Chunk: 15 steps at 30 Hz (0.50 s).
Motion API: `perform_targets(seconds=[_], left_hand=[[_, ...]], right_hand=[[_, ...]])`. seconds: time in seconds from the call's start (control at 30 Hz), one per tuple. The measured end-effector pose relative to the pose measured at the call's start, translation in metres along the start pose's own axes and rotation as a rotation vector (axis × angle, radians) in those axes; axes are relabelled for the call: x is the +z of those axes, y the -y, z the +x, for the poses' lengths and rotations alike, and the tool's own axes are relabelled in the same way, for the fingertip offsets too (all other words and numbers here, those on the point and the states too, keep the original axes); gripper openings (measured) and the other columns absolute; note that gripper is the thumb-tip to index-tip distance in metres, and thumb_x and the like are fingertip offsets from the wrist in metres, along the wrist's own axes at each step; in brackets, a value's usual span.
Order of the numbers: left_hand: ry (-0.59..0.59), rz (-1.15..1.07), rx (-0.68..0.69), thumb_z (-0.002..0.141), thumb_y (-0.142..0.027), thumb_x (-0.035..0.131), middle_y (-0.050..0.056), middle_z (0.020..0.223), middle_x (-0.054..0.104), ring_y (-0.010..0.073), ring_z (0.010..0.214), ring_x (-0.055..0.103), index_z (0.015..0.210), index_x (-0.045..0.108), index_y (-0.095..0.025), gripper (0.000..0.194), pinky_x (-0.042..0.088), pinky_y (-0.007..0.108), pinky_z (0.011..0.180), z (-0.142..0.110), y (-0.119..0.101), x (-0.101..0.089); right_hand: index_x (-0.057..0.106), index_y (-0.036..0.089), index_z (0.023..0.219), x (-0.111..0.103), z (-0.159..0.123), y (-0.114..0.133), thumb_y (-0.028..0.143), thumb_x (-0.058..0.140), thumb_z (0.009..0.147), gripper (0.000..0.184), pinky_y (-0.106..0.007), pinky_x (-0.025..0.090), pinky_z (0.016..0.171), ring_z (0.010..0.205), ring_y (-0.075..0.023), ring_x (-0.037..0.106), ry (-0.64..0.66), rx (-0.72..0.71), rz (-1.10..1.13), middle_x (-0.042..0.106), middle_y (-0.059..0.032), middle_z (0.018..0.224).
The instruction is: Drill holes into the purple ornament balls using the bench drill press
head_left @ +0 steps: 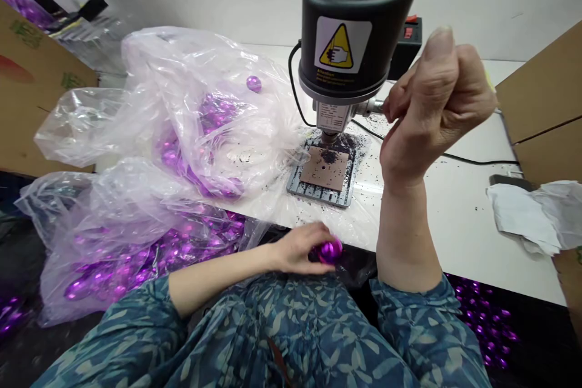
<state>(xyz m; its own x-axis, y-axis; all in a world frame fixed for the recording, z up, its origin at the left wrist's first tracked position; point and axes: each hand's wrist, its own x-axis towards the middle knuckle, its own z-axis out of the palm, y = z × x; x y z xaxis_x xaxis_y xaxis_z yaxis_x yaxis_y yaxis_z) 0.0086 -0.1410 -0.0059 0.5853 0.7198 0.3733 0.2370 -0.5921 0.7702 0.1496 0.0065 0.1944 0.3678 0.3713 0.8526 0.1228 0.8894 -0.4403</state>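
A shiny purple ball (330, 250) is held in the fingers of my left hand (305, 248), low in front of my body by the table's front edge. My right hand (436, 97) is raised and closed into a fist around the lever (376, 107) on the side of a black bench press machine (357, 30); its fingers hide most of the lever. Under the machine's head, a square brown board (325, 168) lies on the slotted metal base (318, 197). Dark shavings cover part of the board and the table around it.
Left of the machine, a large clear plastic bag (154, 66) holds more purple balls and spreads over the table edge. Cardboard boxes (541, 85) stand at the right, near crumpled white paper (522, 215). A black cable (477, 162) crosses the white table (491, 248). More purple balls (488, 321) lie below, right.
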Motion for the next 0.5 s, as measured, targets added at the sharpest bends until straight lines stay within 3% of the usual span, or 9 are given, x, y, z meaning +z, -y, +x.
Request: perform_targets(seconds=[0.07, 0.13, 0.23, 0.33, 0.4, 0.43, 0.5], left_hand=[[0.128, 0.020, 0.044, 0.093, -0.047, 0.075, 0.012, 0.111, 0.079, 0.0279, 0.090, 0.075, 0.117, 0.073, -0.031, 0.028, 0.065, 0.042, 0.079, -0.018, -0.003, 0.015], [0.135, 0.042, 0.038, 0.094, -0.037, 0.071, 0.009, 0.114, 0.079, 0.0267, 0.086, 0.075, 0.114, 0.077, -0.037, 0.020, 0.065, 0.042, 0.078, -0.027, -0.001, 0.022], [0.143, 0.094, 0.009, 0.092, -0.040, 0.076, 0.007, 0.119, 0.079, 0.0283, 0.097, 0.077, 0.113, 0.077, -0.037, 0.021, 0.067, 0.044, 0.088, -0.027, 0.009, 0.012], [0.032, 0.173, -0.052, 0.096, -0.044, 0.071, 0.009, 0.114, 0.079, 0.0305, 0.108, 0.075, 0.112, 0.074, -0.030, 0.022, 0.065, 0.051, 0.098, -0.014, 0.029, -0.031], [-0.144, 0.257, -0.170, 0.101, -0.031, 0.055, 0.011, 0.109, 0.078, 0.0301, 0.110, 0.074, 0.113, 0.071, -0.025, 0.021, 0.063, 0.054, 0.101, 0.000, 0.047, -0.076], [-0.208, 0.343, -0.277, 0.100, -0.025, 0.050, 0.014, 0.112, 0.076, 0.0305, 0.112, 0.073, 0.113, 0.070, -0.022, 0.024, 0.061, 0.054, 0.103, 0.008, 0.057, -0.101], [-0.258, 0.590, -0.640, 0.093, -0.016, 0.052, 0.022, 0.122, 0.073, 0.0343, 0.123, 0.068, 0.111, 0.069, -0.016, 0.024, 0.053, 0.054, 0.111, 0.025, 0.075, -0.152]], right_hand=[[0.028, 0.026, 0.059, 0.003, -0.001, 0.001, 0.065, 0.063, 0.086, 0.058, -0.035, 0.024, 0.046, 0.040, -0.0072, 0.029, -0.047, 0.004, 0.036, 0.030, 0.0070, 0.048], [0.032, 0.024, 0.058, 0.004, -0.001, 0.001, 0.063, 0.066, 0.086, 0.059, -0.033, 0.024, 0.046, 0.040, -0.0062, 0.031, -0.057, 0.019, 0.061, 0.033, 0.0070, 0.047], [0.033, 0.023, 0.056, 0.003, 0.000, -0.002, 0.058, 0.070, 0.087, 0.059, -0.030, 0.019, 0.044, 0.040, -0.0052, 0.032, -0.061, 0.039, 0.112, 0.033, 0.0067, 0.047], [0.030, 0.022, 0.055, 0.001, 0.001, -0.005, 0.054, 0.072, 0.089, 0.063, -0.029, 0.017, 0.042, 0.039, -0.0048, 0.032, -0.071, 0.032, 0.142, 0.030, 0.0063, 0.046], [0.030, 0.023, 0.055, 0.001, 0.001, -0.006, 0.054, 0.073, 0.089, 0.064, -0.029, 0.016, 0.041, 0.038, -0.0048, 0.031, -0.075, 0.018, 0.145, 0.029, 0.0065, 0.045], [0.030, 0.023, 0.056, 0.001, 0.001, -0.007, 0.054, 0.074, 0.089, 0.063, -0.029, 0.016, 0.040, 0.038, -0.0049, 0.031, -0.075, 0.010, 0.144, 0.029, 0.0067, 0.045], [0.031, 0.023, 0.057, 0.001, 0.002, -0.007, 0.054, 0.074, 0.089, 0.062, -0.029, 0.017, 0.040, 0.038, -0.0051, 0.032, -0.084, 0.000, 0.144, 0.030, 0.0071, 0.045]])
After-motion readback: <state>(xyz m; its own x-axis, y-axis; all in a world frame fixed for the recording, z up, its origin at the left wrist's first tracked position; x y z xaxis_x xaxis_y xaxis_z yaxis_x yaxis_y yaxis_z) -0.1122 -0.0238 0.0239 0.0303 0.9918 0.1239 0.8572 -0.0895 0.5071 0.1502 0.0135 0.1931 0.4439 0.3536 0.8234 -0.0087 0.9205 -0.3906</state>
